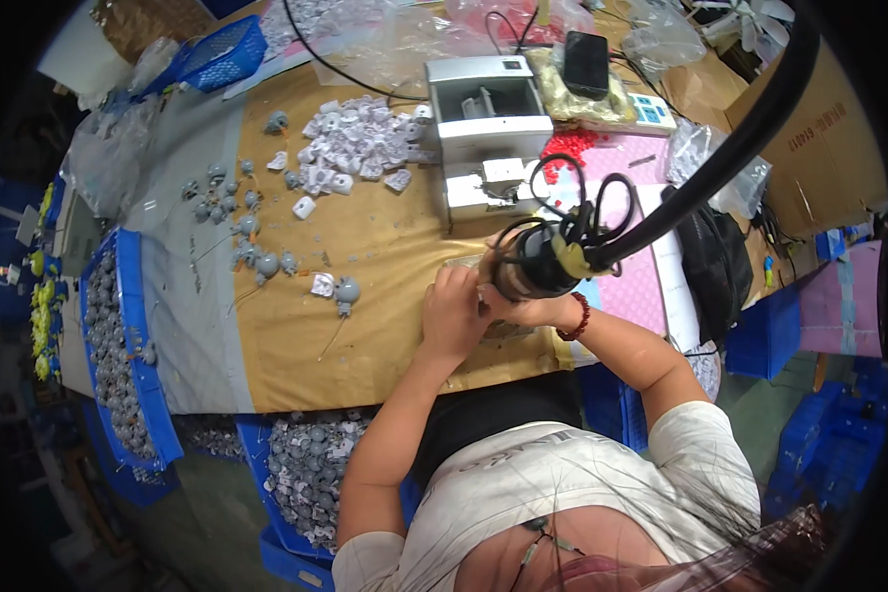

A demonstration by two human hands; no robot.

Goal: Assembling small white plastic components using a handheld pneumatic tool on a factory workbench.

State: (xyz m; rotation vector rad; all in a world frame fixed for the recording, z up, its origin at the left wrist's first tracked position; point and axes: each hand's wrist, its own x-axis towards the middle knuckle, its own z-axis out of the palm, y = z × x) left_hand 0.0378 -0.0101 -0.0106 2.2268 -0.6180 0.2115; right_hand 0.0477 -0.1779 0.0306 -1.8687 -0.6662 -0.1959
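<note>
Near front table edge point(311, 403), left hand point(453, 308) and right hand point(531, 313) meet at black corded tool point(538, 264); I can't tell their finger grip. Silver machine point(491, 126) blocks ahead; brown cover point(390, 252) runs left.

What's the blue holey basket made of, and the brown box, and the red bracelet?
Blue basket: probably smooth plastic, evenly coloured with lattice walls. Brown box: looks like dull cardboard, with stiff, flat panels. Red bracelet: beads, perhaps slightly shiny; too small to tell glass, wood or plastic.
</note>
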